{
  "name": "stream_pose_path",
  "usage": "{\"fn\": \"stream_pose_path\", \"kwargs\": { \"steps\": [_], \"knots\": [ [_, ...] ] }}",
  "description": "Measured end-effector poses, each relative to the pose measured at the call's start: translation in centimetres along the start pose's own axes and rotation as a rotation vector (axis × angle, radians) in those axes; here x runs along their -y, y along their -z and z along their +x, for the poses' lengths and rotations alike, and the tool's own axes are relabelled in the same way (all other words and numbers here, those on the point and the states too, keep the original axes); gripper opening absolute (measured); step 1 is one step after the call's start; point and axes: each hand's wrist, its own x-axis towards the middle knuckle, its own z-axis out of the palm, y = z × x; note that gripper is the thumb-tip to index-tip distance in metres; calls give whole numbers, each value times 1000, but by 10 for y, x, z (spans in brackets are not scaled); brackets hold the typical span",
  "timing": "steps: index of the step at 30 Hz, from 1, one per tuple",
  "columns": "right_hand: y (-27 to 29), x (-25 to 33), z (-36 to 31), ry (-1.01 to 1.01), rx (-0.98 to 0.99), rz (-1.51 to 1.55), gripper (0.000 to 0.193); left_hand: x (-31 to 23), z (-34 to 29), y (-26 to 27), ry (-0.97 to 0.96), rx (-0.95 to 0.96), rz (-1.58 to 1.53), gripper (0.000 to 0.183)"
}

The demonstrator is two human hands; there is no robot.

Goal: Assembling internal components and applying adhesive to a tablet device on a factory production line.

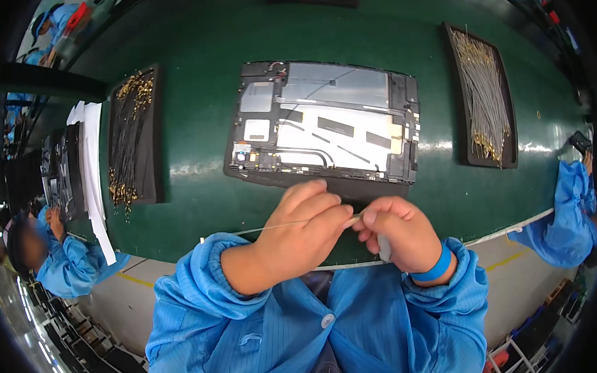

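My left hand (pixel 304 230) is closed, its fingertips meeting those of my right hand. A thin pale cable (pixel 250 230) runs from between the hands across the left hand to a small light tip over the left sleeve. My right hand (pixel 402 228), with a blue wristband, pinches near the cable's end; a whitish piece, too hidden to name, shows below its fingers. Just beyond the hands lies an opened flat electronic device (pixel 329 127) with a black frame, silvery panels, a white middle section and black strips. The exact grip between the fingertips is hidden.
A black tray (pixel 158 140) of dark cables with gold ends stands left; another black tray (pixel 509 118) of grey cables stands right. White sheets (pixel 94 170) and upright dark panels (pixel 61 172) are at far left. People in blue sit on both sides of the green table (pixel 200 110).
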Motion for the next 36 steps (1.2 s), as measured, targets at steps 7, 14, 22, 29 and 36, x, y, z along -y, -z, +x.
{"fn": "stream_pose_path", "kwargs": {
  "steps": [7, 14, 22, 29, 36],
  "knots": [
    [5, 15, 17, 447, -406, 319, 26, 14, 20, -24, 57, -25, 263, 21],
    [4, 2, 33, 869, -550, -76, 33, 16, 21, -29, 77, -7, 320, 15],
    [15, -13, 53, 1186, -477, -299, 27, 16, 21, -32, 75, 2, 339, 14],
    [10, -14, 55, 1243, -482, -378, 25, 16, 22, -27, 81, 10, 344, 16],
    [-6, 12, 43, 1293, -300, -1019, 11, 12, 20, -21, 105, 46, 351, 22]
  ]
}}
